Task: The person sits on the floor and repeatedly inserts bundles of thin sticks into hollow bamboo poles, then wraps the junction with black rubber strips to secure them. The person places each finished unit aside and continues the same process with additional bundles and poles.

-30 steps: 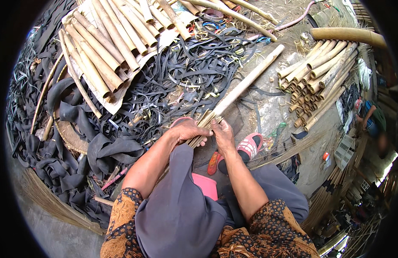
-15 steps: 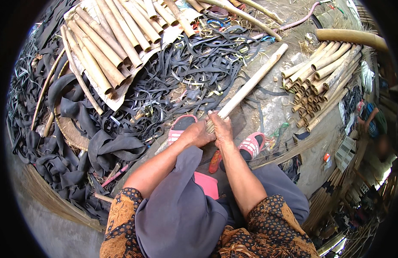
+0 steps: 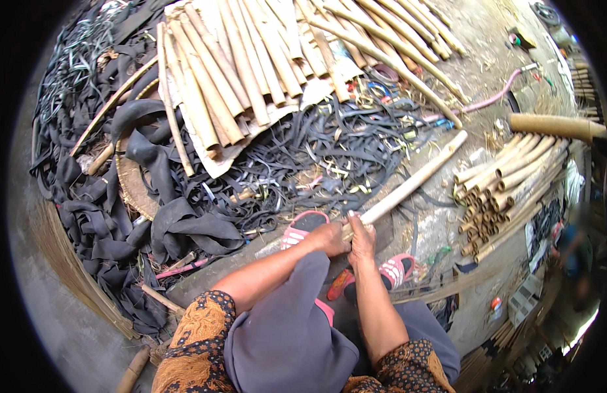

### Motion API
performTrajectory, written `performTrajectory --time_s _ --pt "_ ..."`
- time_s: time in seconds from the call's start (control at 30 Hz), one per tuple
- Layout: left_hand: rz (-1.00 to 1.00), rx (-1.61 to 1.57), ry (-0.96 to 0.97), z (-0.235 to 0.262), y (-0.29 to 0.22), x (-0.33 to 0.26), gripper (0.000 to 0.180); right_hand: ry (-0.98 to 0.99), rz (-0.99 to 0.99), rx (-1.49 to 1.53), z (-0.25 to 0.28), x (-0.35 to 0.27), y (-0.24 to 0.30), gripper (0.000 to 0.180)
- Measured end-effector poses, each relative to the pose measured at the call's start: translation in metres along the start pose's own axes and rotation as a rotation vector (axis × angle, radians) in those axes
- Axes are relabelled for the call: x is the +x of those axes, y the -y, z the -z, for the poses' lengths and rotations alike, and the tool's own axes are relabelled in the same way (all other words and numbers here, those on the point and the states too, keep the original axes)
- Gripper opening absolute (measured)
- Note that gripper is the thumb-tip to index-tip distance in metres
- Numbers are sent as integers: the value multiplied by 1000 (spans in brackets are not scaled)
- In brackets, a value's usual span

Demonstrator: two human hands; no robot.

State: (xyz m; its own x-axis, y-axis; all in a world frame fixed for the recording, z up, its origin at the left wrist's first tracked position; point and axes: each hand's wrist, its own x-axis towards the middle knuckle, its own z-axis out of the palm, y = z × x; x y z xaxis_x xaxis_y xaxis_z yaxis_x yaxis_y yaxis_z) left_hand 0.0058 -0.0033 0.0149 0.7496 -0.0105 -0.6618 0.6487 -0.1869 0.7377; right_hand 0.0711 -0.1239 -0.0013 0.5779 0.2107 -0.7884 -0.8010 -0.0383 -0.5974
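A long pale bamboo pole [image 3: 415,182] lies slanted over the ground, its far end up to the right. My left hand [image 3: 328,239] and my right hand [image 3: 362,241] both grip its near end, side by side and touching. Just under my hands sit my feet in pink and white sandals [image 3: 303,224], the right one [image 3: 396,268] beside my right wrist. A grey cloth from my head [image 3: 284,334] hangs over the lower middle and hides my lap.
Black rubber strips [image 3: 316,157] are heaped in front of me, with dark cloth [image 3: 179,226] at the left. Split bamboo slats [image 3: 238,72] lie on top behind. A bundle of bamboo tubes [image 3: 507,190] lies at the right, beside a pink hose [image 3: 493,95].
My hands have slid from the splayed split end to a tighter grip on the pole's end. The pole has shifted slightly right, and the left sandal now shows.
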Motion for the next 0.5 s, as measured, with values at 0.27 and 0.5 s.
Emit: performTrajectory --time_s 0.27,0.5 --pt "93 113 39 4 4 8 49 -127 97 -106 12 -6 13 62" --pt "154 1 104 3 11 15 56 -158 794 -896 26 -18 33 17"
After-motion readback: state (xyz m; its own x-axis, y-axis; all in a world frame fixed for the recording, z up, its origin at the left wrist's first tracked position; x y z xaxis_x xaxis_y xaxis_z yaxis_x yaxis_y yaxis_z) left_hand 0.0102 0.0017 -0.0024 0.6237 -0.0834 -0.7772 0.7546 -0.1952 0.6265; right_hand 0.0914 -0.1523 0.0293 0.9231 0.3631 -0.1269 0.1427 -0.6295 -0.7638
